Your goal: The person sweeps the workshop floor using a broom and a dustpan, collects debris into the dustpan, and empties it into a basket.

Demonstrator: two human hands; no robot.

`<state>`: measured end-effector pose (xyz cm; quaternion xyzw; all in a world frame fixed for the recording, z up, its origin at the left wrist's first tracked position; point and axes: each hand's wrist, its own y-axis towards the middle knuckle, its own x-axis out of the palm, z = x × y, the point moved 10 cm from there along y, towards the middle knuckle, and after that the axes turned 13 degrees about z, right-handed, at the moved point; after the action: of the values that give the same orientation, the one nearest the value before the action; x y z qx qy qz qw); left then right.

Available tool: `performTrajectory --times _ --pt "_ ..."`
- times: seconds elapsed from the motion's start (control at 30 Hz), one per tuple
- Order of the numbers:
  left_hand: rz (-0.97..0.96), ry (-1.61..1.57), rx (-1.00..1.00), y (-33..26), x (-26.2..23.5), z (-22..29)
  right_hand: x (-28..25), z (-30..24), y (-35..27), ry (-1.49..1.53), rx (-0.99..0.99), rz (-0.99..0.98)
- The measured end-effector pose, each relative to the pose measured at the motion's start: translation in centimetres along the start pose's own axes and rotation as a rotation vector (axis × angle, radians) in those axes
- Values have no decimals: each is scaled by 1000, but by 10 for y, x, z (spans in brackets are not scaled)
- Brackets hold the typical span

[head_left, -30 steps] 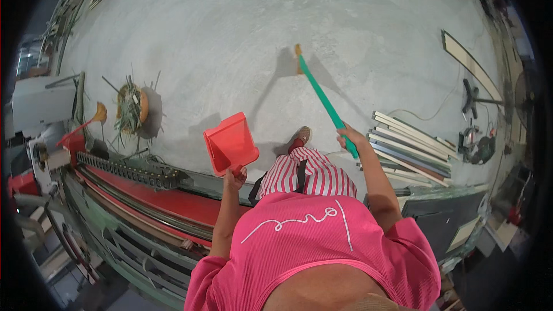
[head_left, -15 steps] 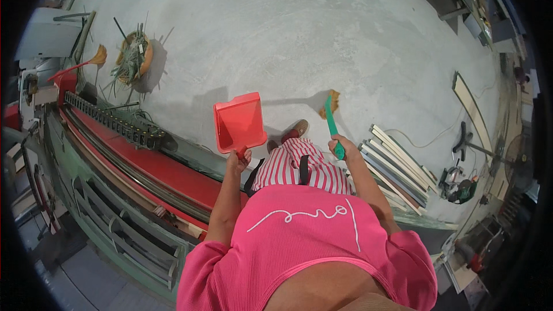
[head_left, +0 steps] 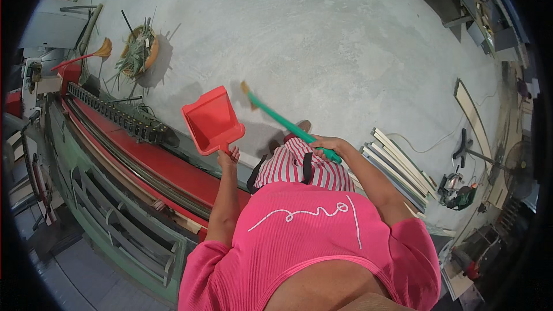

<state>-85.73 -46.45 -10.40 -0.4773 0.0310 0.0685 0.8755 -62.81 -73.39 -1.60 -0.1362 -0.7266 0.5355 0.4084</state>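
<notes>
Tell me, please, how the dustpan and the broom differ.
The dustpan is red; the broom is mostly green. The dustpan is broad and boxy; the broom is long and slim. The left grip holds the dustpan; the right grip, the broom. Both are in hand.

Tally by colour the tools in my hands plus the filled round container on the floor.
Red: 1, red plastic dustpan in your left hand
Green: 1, long green-handled brush in your right hand
Orange: 1, round orange container
Total: 3
</notes>
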Motion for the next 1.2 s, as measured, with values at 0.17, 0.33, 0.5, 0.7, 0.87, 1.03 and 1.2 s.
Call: performTrajectory --times 0.17,0.33,0.5,0.7,0.87,1.03,1.2 --pt "40 3 6 -15 1 4 -8 26 32 -286 76 19" --pt "-15 21 -45 -14 -8 -21 -85 -6 -5 -355 -67 193" --pt "-14 44 -113 -8 -13 -48 -143 -84 -66 -482 -211 483" --pt "-15 4 -198 -1 -2 -51 -138 -82 -115 -581 -160 481" --pt "-45 -36 -216 -6 25 -42 -118 -1 -95 -426 23 239" --pt "-57 23 -216 -8 40 -39 -171 -14 -95 -718 -6 399" --pt "-142 35 -243 -18 56 -43 -216 -81 -121 -660 -142 635"
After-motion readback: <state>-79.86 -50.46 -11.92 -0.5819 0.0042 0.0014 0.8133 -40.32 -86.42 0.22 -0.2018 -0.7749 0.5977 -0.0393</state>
